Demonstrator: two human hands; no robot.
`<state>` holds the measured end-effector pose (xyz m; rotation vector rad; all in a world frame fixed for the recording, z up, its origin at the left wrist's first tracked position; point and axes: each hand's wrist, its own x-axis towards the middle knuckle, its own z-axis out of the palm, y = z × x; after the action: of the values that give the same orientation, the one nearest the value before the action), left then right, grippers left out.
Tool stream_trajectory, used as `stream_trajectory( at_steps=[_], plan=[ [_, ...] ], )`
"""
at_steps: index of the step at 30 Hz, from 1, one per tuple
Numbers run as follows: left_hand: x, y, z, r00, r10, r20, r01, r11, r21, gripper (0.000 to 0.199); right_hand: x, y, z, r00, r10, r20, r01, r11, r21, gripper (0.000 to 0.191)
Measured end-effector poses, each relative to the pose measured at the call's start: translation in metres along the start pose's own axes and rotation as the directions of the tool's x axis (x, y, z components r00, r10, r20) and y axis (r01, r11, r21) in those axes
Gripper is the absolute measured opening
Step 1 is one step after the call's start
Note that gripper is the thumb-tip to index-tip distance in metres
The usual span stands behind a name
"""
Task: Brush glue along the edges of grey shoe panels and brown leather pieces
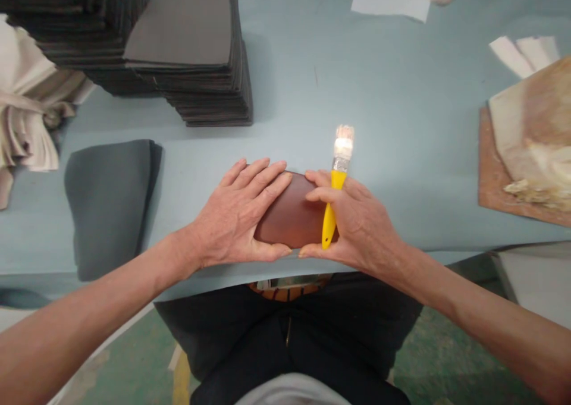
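Observation:
A smooth reddish-brown piece [289,212] lies near the table's front edge, between my two hands. My left hand [243,214] rests over its left side, fingers pointing away and thumb along the near edge. On the right side, my right hand [352,217] grips the piece by its edge and also holds a brush with a yellow handle [329,214]. The brush's pale bristles [345,134] point away from me, above the table. Part of the brown piece is hidden under both hands.
Tall stacks of dark sheets [187,24] stand at the back left. Nearer are a few dark cut pieces [109,203]. Pale strips [27,107] lie far left. At the right, a stained container [535,125] sits on a brown board [488,179], beside white scraps [526,54].

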<state>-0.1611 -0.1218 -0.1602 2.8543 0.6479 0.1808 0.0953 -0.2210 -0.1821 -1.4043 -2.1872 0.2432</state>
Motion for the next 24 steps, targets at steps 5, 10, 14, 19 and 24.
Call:
stream_trajectory(
  at_steps=[5,10,14,19,24],
  plan=[
    [-0.008,-0.005,0.0,0.999,-0.042,-0.023,0.042,0.999,-0.018,0.115,-0.007,0.004,-0.001,0.999,-0.025,-0.022,0.025,0.999,-0.024,0.081],
    [-0.015,-0.011,-0.001,0.996,-0.087,0.021,0.088,0.996,-0.015,0.121,-0.011,0.005,-0.003,0.999,-0.023,-0.035,0.021,0.999,-0.047,0.079],
    [-0.021,-0.015,0.001,0.997,-0.08,0.014,0.08,0.997,-0.011,0.122,-0.014,0.006,-0.004,0.999,-0.018,-0.036,0.016,0.999,-0.045,0.074],
    [-0.028,-0.019,0.005,0.996,-0.094,0.012,0.094,0.995,-0.024,0.128,-0.019,0.006,-0.005,1.0,0.001,-0.031,-0.002,0.999,-0.036,0.065],
    [-0.032,-0.026,0.008,0.997,-0.081,-0.011,0.079,0.994,-0.071,0.13,-0.022,0.011,-0.005,0.997,-0.03,-0.066,0.031,0.999,0.018,0.059]
  ],
)
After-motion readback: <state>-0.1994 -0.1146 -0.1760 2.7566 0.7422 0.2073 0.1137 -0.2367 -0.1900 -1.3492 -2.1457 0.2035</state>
